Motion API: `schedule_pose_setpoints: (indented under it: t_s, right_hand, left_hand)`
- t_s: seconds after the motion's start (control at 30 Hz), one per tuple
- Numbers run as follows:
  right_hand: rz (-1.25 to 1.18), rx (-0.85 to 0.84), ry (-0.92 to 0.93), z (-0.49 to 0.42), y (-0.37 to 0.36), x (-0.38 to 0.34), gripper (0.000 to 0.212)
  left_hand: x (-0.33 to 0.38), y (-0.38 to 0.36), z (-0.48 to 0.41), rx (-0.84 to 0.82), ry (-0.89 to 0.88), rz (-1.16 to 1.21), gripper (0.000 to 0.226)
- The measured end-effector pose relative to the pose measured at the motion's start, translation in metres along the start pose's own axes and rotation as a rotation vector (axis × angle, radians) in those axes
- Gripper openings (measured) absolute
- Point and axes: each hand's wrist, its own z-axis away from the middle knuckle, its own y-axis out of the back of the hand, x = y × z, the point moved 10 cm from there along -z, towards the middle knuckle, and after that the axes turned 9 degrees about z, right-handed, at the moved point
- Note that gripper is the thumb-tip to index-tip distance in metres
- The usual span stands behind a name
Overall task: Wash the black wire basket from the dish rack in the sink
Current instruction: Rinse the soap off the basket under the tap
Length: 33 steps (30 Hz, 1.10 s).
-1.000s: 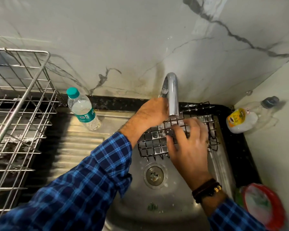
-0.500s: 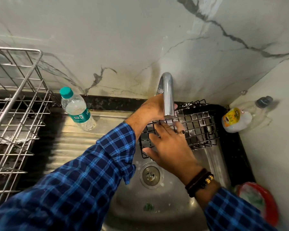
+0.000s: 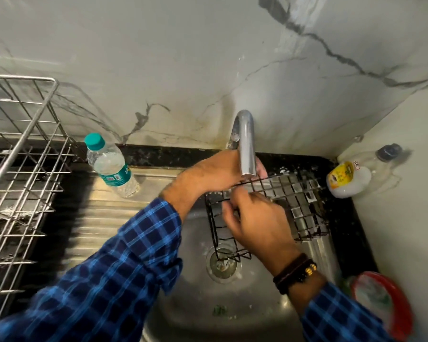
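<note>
The right hand (image 3: 257,228) hangs palm-down over the near-left corner of the black wire basket (image 3: 299,201). Its fingers are curled round the wires and its wrist is bent back toward the person. The left hand (image 3: 213,174) reaches in from the left and grips the basket's far-left rim, just under the spout of the curved chrome tap (image 3: 245,144).

The basket is held tilted above the round stainless-steel sink (image 3: 232,312), with its low corner over the drain and its right end near the sink's right wall. Motion blur hides whether water is running.

To scrub well, the left grip should probably stay firm as an anchor while the right fingers work along each wire. Turning the basket would bring every side under the spout.

A clear plastic bottle with a teal cap (image 3: 109,166) stands far left of the sink. The silver wire dish rack (image 3: 17,183) stands further left.
</note>
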Motion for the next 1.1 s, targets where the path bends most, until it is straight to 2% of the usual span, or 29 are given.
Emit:
schedule_pose_setpoints:
  t_s: [0.1, 0.2, 0.3, 0.4, 0.43, 0.57, 0.67, 0.77, 0.87, 0.93, 1.0, 1.03, 1.1]
  right_hand:
    - [-0.064, 0.165, -0.177, 0.020, 0.008, 0.024, 0.016]
    - [0.020, 0.261, -0.233, 0.022, 0.020, 0.032, 0.033]
    - [0.107, 0.194, -0.121, 0.017, 0.005, 0.010, 0.031]
    - [0.134, 0.131, -0.030, 0.021, -0.015, -0.014, 0.010]
    - [0.132, 0.106, -0.041, 0.023, -0.019, -0.016, 0.009]
    - [0.108, 0.093, -0.029, 0.031, -0.021, -0.021, 0.030]
    - [0.000, 0.114, 0.006, 0.038, -0.019, -0.024, 0.034]
    - [-0.093, 0.060, -0.002, 0.049, -0.020, -0.025, 0.031]
    - [-0.170, -0.063, -0.017, 0.052, -0.025, -0.032, 0.018]
    - [-0.125, 0.022, -0.010, 0.054, -0.002, -0.032, 0.008]
    - [-0.139, 0.229, -0.029, 0.058, 0.031, -0.018, 0.020]
    - [-0.142, 0.272, -0.085, 0.057, 0.036, -0.003, 0.028]
    - [-0.051, 0.176, -0.278, 0.041, 0.018, 0.037, 0.044]
  left_hand:
    - [0.005, 0.025, 0.018, 0.092, -0.063, -0.008, 0.022]
    - [-0.018, 0.021, 0.035, 0.077, 0.026, -0.114, 0.034]
    - [-0.044, 0.003, 0.050, 0.102, 0.177, 0.030, 0.035]
    - [-0.065, -0.009, 0.053, 0.204, 0.299, 0.095, 0.041]
    - [-0.068, -0.011, 0.054, 0.271, 0.306, 0.143, 0.042]
    - [-0.061, -0.012, 0.068, 0.493, 0.156, 0.344, 0.030]
    - [-0.056, -0.004, 0.077, 0.582, 0.048, 0.420, 0.035]
    - [-0.039, 0.004, 0.087, 0.668, -0.140, 0.236, 0.044]
    - [-0.030, 0.008, 0.100, 0.780, -0.191, 0.073, 0.049]
    - [-0.032, 0.014, 0.107, 0.855, -0.191, 0.046, 0.051]
    - [-0.039, 0.020, 0.114, 0.897, -0.190, 0.057, 0.052]
    - [-0.044, 0.024, 0.116, 0.913, -0.181, 0.067, 0.052]
    - [-0.048, 0.028, 0.116, 0.930, -0.164, 0.090, 0.052]
